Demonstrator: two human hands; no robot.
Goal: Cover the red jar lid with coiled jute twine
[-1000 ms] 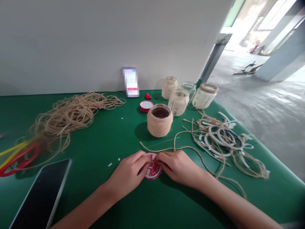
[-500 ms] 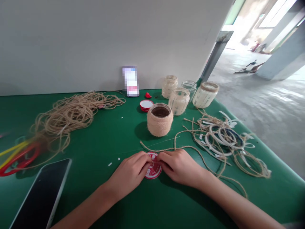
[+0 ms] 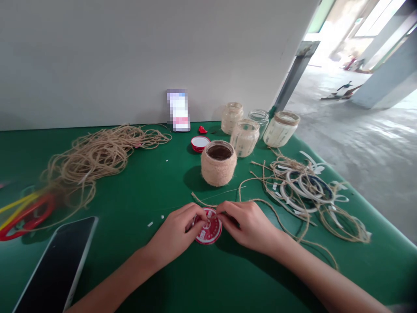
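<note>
- The red disc (image 3: 209, 232) with white marks lies flat on the green table (image 3: 137, 204), between the two hands.
- The person's left hand (image 3: 174, 228) bends over the left side of the disc. Its fingers touch the top, but I can't tell if they pinch anything.
- The right hand (image 3: 249, 221) has its fingers curled near the disc's upper right edge. I can't tell if they hold anything either.
- Just past the hands, a loose bit of twine (image 3: 201, 201) lies on the table.
- A jar wrapped in twine (image 3: 218, 171) stands upright behind that, with its top open.
- A small red lid (image 3: 200, 142), white inside, sits near that jar.
- A big messy twine heap (image 3: 97, 152) lies over on the left.
</note>
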